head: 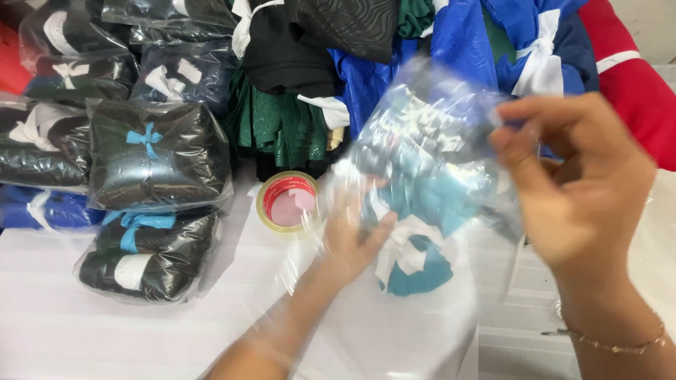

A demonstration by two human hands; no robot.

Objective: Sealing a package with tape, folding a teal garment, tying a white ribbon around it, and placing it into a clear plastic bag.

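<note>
Pinching clear bag rim, right hand fingers clamped; left hand inside bag, fingers apart.

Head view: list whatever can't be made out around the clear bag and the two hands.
- Left hand: inside the clear plastic bag, smeared by motion blur; its finger positions can't be told.
- Teal cloth bundle: folds and white tie blurred behind glare on the bag.
- Right hand: pinches the bag's top edge; its palm faces away.
- Tape roll: right rim veiled by the bag.
</note>
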